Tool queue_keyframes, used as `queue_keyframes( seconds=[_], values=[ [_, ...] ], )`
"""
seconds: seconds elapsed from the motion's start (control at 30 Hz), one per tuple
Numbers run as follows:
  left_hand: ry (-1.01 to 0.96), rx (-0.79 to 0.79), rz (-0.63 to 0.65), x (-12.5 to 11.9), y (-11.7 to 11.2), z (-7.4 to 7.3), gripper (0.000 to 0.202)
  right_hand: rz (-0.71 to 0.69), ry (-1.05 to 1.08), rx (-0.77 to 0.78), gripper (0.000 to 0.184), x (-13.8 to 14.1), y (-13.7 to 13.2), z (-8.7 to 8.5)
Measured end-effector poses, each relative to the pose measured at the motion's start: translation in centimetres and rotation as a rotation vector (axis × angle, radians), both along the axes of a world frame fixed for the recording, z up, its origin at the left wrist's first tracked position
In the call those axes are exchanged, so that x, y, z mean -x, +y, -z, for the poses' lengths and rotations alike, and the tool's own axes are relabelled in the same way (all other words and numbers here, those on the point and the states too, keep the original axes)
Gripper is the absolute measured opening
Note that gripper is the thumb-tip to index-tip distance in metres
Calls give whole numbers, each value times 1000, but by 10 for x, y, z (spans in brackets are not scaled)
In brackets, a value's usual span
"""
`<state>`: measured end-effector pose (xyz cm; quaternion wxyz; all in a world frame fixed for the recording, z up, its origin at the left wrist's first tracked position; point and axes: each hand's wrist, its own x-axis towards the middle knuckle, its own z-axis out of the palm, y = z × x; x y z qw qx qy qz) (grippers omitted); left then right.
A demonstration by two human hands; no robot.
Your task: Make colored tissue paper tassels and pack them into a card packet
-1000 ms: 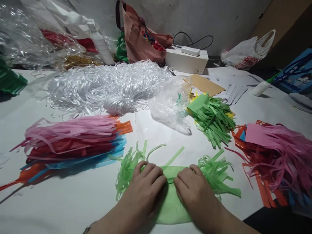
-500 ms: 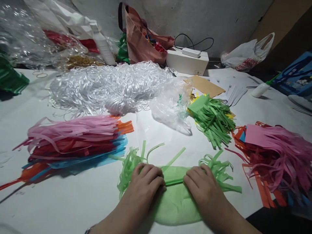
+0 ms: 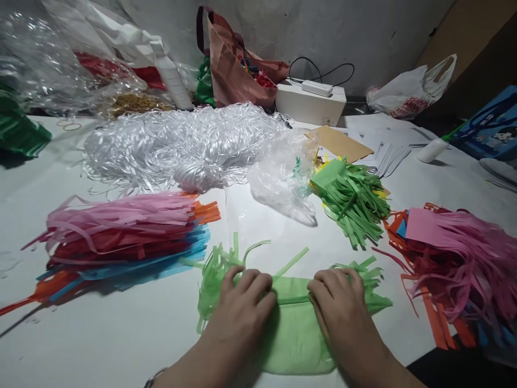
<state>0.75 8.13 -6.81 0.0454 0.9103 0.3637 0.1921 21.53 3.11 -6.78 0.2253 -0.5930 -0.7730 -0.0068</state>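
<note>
Light green tissue paper with fringed strips at its left and right ends lies flat in front of me. Across its middle runs a narrow rolled fold. My left hand presses on the left part of this fold, its fingers curled down over the paper. On the right part, my right hand grips the same fold with bent fingers. Both thumbs are mostly hidden under the hands. Green fringe spreads out beyond my left hand, and more fringe shows beyond my right.
Pink, red and blue fringed paper lies at left. Green fringed paper and a pink-and-orange bundle lie at right. Behind are a clear plastic bag, white ribbon strands, a white box and a glue bottle.
My right hand has shifted slightly up and to the right along the fold, my left hand barely. The right fringe has drawn inward a little and the fold sits slightly higher.
</note>
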Motion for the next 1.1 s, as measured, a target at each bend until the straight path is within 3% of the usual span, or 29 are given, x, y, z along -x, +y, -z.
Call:
queue_keyframes(
  seconds=[0.13,0.23,0.43,0.5,0.57,0.67,0.83,0.97,1.1],
  values=[
    [91,-116,114,-4,1,1,22,-202,-71,-20,34,1,2,-4],
    [129,-141,137,-11,6,1,25,-258,-145,9,28,6,5,-4],
    [99,-8,103,-8,17,-7,14,-337,-288,-133,27,15,16,2],
    [43,-41,175,-6,11,-10,12,-349,-276,-154,31,14,18,2],
    [40,-73,327,-7,1,-9,14,-328,-203,-162,33,10,20,-1],
    [102,-41,412,-6,-11,0,8,-220,-38,-232,29,-5,25,-11],
    [212,-63,146,5,-15,18,42,81,51,-435,12,-57,30,-32],
    [287,-93,-1,15,-14,29,68,367,36,-555,19,-127,22,-40],
    [275,-192,-17,17,-13,41,70,632,12,-763,19,-221,-4,-49]
  ],
)
